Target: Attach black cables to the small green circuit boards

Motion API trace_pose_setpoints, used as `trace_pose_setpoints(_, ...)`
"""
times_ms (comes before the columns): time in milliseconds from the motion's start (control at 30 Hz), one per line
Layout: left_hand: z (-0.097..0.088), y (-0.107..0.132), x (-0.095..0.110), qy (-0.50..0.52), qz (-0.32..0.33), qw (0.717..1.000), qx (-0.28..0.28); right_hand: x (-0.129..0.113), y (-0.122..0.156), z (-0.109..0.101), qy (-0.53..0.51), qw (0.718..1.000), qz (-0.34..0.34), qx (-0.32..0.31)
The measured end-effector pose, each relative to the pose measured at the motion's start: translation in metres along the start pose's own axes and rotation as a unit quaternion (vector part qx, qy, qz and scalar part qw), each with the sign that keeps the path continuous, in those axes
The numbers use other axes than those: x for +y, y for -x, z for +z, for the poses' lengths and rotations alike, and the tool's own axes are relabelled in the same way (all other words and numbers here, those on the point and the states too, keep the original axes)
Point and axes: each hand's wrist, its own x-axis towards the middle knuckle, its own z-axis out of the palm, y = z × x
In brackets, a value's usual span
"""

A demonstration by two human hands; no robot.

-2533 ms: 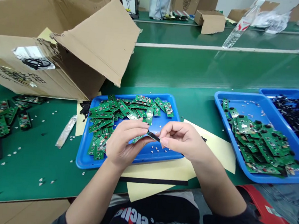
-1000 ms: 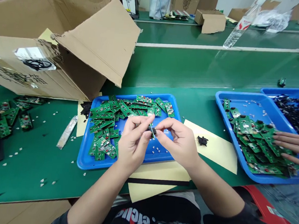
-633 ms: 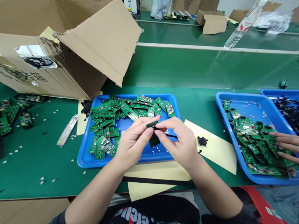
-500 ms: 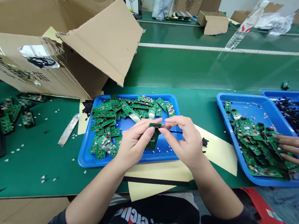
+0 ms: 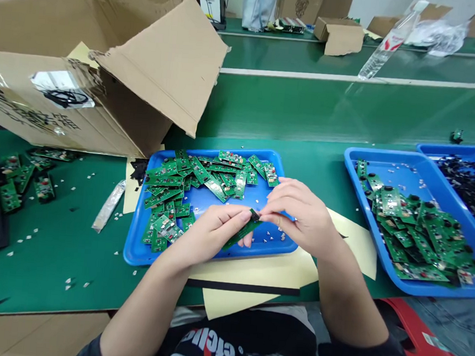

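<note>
My left hand (image 5: 212, 228) is closed on a green circuit board (image 5: 238, 236), its thumb on top near the upper end. The board slants over the front part of a blue tray (image 5: 135, 252). At its upper end sits a small black piece (image 5: 254, 215). My right hand (image 5: 301, 214) pinches at this black piece with thumb and forefinger; the fingertips hide part of it. Under and behind my hands, many loose circuit boards (image 5: 170, 227) lie in the tray, with small white bits at its right side.
A large open cardboard box (image 5: 101, 116) stands at the back left. To the right, another blue tray (image 5: 351, 160) holds piled boards, and a third tray (image 5: 425, 150) holds black parts. Yellowish paper sheets (image 5: 356, 244) lie around the near tray. A water bottle (image 5: 388, 47) leans at the back.
The board has tilted and come lower and nearer to me. The black strip that stuck out from my right fingers no longer shows there. A co-worker's hand has left the right tray.
</note>
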Motion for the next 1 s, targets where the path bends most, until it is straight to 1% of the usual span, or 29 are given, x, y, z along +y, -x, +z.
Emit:
trace_pose_setpoints(67, -0.006, 0.001, 0.002, -0.021, -0.014, 0.998, -0.065, 0.003, 0.001, -0.002, -0.037, 0.999, -0.004, -0.04)
trace_pose_setpoints(133, -0.01, 0.002, 0.002, -0.021, -0.021, 0.993, -0.115, 0.004, 0.002, 0.0, -0.079, 0.995, -0.011, -0.06)
trace_pose_setpoints(167, -0.011, 0.002, 0.002, -0.019, -0.019, 0.992, -0.124, 0.004, 0.001, 0.002, -0.095, 0.994, -0.013, -0.057)
trace_pose_setpoints(200, -0.012, 0.002, 0.002, -0.017, -0.012, 0.993, -0.117, 0.003, 0.001, 0.004, -0.102, 0.994, -0.013, -0.043)
trace_pose_setpoints(300, -0.011, 0.002, 0.0, -0.035, 0.024, 0.998, -0.047, -0.001, 0.0, 0.008, -0.082, 0.996, 0.019, 0.03)
trace_pose_setpoints(367, -0.009, 0.002, -0.003, -0.075, 0.047, 0.996, -0.018, -0.001, 0.001, 0.007, -0.072, 0.99, 0.061, 0.102)
trace_pose_setpoints(400, -0.008, 0.002, -0.005, -0.104, 0.06, 0.993, -0.007, -0.001, 0.001, 0.004, -0.07, 0.982, 0.085, 0.154)
trace_pose_setpoints(467, -0.005, 0.001, -0.011, -0.172, 0.104, 0.979, 0.033, 0.0, 0.003, -0.005, -0.062, 0.95, 0.126, 0.28)
trace_pose_setpoints(533, -0.003, -0.001, -0.018, -0.253, 0.165, 0.947, 0.108, 0.003, 0.005, -0.015, -0.04, 0.909, 0.161, 0.382)
trace_pose_setpoints(567, -0.003, -0.002, -0.022, -0.295, 0.197, 0.923, 0.148, 0.004, 0.005, -0.02, -0.032, 0.893, 0.169, 0.416)
trace_pose_setpoints(633, -0.002, -0.005, -0.029, -0.371, 0.258, 0.866, 0.216, 0.004, 0.006, -0.026, -0.039, 0.875, 0.173, 0.451)
trace_pose_setpoints(700, -0.002, -0.008, -0.033, -0.422, 0.313, 0.813, 0.249, 0.001, 0.006, -0.025, -0.054, 0.873, 0.145, 0.463)
trace_pose_setpoints(733, -0.002, -0.009, -0.034, -0.438, 0.338, 0.793, 0.254, -0.002, 0.005, -0.023, -0.057, 0.882, 0.121, 0.452)
trace_pose_setpoints(767, -0.002, -0.009, -0.034, -0.45, 0.357, 0.778, 0.255, -0.005, 0.004, -0.02, -0.055, 0.898, 0.096, 0.425)
trace_pose_setpoints(800, -0.001, -0.009, -0.034, -0.46, 0.37, 0.766, 0.253, -0.009, 0.003, -0.017, -0.047, 0.92, 0.07, 0.383)
trace_pose_setpoints(867, -0.001, -0.009, -0.034, -0.475, 0.384, 0.752, 0.248, -0.016, 0.001, -0.01, -0.024, 0.964, 0.033, 0.263)
trace_pose_setpoints(900, -0.002, -0.008, -0.034, -0.479, 0.387, 0.748, 0.248, -0.018, 0.001, -0.006, -0.012, 0.979, 0.035, 0.198)
trace_pose_setpoints(933, -0.002, -0.008, -0.034, -0.479, 0.39, 0.745, 0.251, -0.02, 0.0, -0.003, -0.001, 0.989, 0.05, 0.142)
trace_pose_setpoints(1000, -0.003, -0.007, -0.034, -0.472, 0.4, 0.738, 0.269, -0.021, 0.0, 0.002, 0.008, 0.992, 0.113, 0.062)
